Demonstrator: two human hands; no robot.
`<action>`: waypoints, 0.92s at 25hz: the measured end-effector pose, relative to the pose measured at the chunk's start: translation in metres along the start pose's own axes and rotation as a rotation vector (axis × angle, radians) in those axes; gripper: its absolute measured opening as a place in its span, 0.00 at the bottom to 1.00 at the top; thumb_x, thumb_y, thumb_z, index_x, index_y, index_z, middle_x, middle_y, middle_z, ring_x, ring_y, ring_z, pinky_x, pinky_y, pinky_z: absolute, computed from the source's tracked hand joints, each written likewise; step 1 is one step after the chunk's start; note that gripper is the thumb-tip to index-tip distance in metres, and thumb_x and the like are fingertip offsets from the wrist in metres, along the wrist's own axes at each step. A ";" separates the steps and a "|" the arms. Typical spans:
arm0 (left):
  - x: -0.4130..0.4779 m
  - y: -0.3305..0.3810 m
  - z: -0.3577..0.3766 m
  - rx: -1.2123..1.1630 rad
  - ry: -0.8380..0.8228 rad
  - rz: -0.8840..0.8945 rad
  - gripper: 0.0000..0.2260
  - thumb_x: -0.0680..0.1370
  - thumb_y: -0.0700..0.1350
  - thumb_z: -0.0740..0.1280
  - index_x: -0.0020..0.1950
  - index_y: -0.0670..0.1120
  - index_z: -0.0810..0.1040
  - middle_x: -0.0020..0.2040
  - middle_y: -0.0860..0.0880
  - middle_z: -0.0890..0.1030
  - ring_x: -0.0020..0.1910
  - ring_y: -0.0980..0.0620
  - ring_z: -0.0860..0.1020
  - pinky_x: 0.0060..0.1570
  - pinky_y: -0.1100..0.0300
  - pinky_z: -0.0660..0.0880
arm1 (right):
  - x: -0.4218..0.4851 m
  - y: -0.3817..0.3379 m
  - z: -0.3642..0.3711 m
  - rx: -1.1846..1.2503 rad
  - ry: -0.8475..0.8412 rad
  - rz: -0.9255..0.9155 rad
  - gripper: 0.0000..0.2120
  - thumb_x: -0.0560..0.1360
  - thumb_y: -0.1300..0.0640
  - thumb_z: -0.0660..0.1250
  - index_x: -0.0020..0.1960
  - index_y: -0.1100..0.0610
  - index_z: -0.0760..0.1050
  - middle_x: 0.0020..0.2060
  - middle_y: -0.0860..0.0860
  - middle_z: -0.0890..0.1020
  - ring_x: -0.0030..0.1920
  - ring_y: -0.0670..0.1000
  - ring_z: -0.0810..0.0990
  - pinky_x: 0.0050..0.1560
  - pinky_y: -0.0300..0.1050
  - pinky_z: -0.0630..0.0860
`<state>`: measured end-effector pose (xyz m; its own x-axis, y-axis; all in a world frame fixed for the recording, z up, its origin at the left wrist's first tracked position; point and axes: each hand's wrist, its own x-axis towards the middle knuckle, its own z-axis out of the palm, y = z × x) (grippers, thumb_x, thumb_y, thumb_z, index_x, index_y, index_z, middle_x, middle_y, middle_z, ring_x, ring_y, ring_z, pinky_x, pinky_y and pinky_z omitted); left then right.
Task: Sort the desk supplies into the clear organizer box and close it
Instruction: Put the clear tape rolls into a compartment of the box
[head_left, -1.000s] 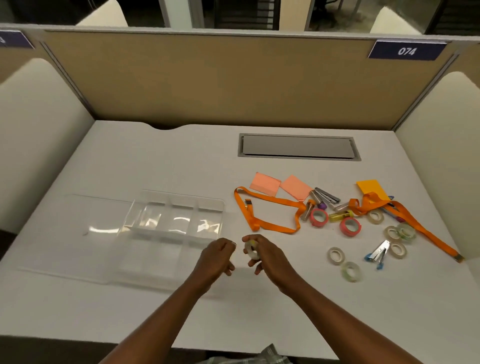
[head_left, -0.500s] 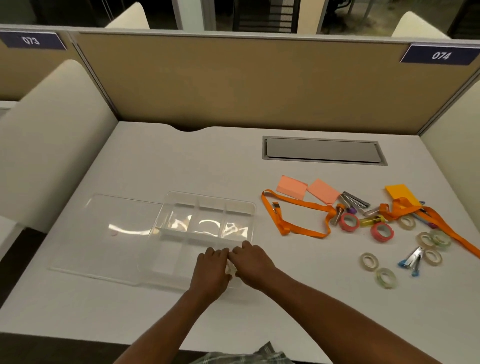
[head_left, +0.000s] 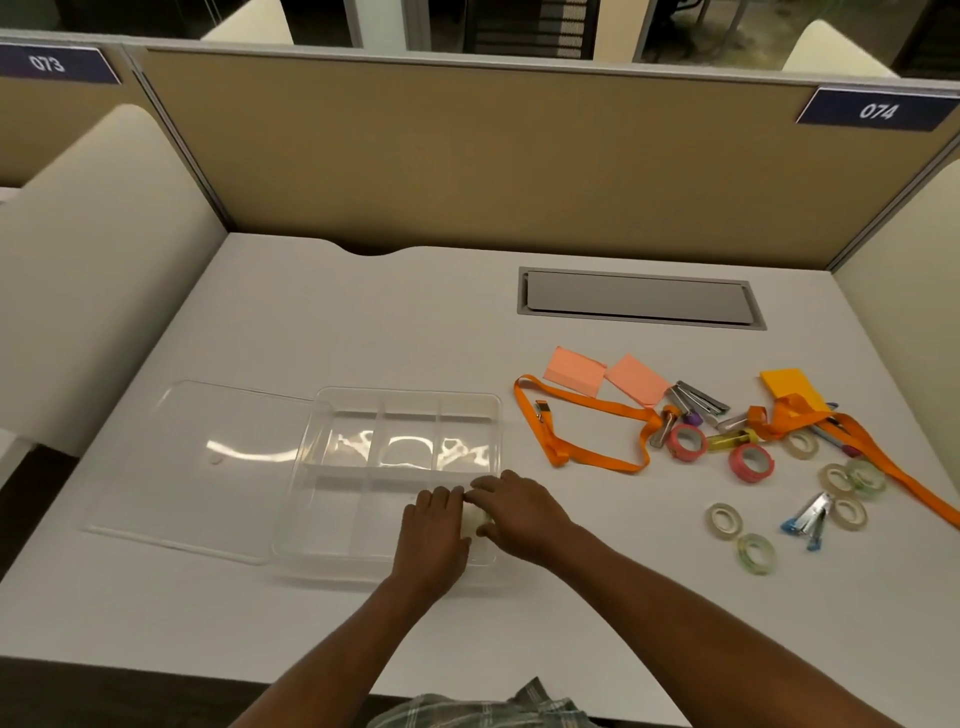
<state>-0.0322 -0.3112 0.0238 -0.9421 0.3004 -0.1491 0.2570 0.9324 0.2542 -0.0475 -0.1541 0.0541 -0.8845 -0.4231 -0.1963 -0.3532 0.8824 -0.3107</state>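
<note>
A white tabletop (head_left: 363, 322) is sitting between tan partitions (head_left: 467, 156). Under both hands the clear box (head_left: 337, 519) is lying open; the right hand (head_left: 514, 512) is pinching a tape roll (head_left: 474, 519) there, grip of the left hand (head_left: 434, 532) unclear.

1. A white desk (head_left: 311, 322) fills the lower view, evenly lit and with a matt surface.
2. Its far edge has a shallow curved notch (head_left: 371, 249) left of the middle.
3. A grey rectangular hatch (head_left: 639, 297) sits flush in the desk toward the far right corner.
4. A tan fabric partition (head_left: 467, 156) stands along the far edge, capped by a grey rail (head_left: 467, 61).
5. A dark blue plate reading 074 (head_left: 877, 110) is fixed at the partition's upper right. Another reading 073 (head_left: 49, 63) is on the neighbouring partition to the left.
6. Cream rounded side panels flank the left edge (head_left: 93, 270) and the right edge (head_left: 904, 291).
7. Beyond the partition are dim glazing and pale chair backs (head_left: 249, 23).
8. Dark floor (head_left: 21, 483) shows past the left edge.
</note>
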 end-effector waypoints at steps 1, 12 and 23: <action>0.000 0.003 -0.001 0.006 0.025 -0.007 0.27 0.74 0.48 0.70 0.71 0.46 0.68 0.65 0.46 0.76 0.60 0.46 0.74 0.58 0.54 0.70 | -0.006 0.004 -0.003 0.063 0.033 0.015 0.22 0.79 0.52 0.67 0.72 0.51 0.71 0.71 0.51 0.73 0.67 0.55 0.73 0.66 0.49 0.71; 0.029 0.145 0.021 -0.085 0.075 0.228 0.24 0.71 0.49 0.72 0.66 0.47 0.74 0.61 0.46 0.78 0.57 0.46 0.77 0.55 0.53 0.75 | -0.122 0.107 -0.018 0.297 0.225 0.311 0.15 0.80 0.48 0.64 0.65 0.49 0.76 0.62 0.45 0.79 0.59 0.46 0.77 0.56 0.39 0.74; 0.063 0.287 0.092 0.006 -0.238 0.473 0.34 0.76 0.54 0.66 0.77 0.55 0.52 0.80 0.47 0.53 0.74 0.45 0.62 0.69 0.49 0.65 | -0.230 0.235 -0.002 0.170 0.323 0.764 0.22 0.77 0.48 0.67 0.70 0.50 0.72 0.67 0.51 0.75 0.66 0.54 0.74 0.60 0.48 0.77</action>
<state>0.0019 -0.0065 -0.0008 -0.6479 0.7255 -0.2321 0.6444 0.6845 0.3408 0.0728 0.1509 0.0286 -0.9142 0.3796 -0.1417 0.4051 0.8479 -0.3419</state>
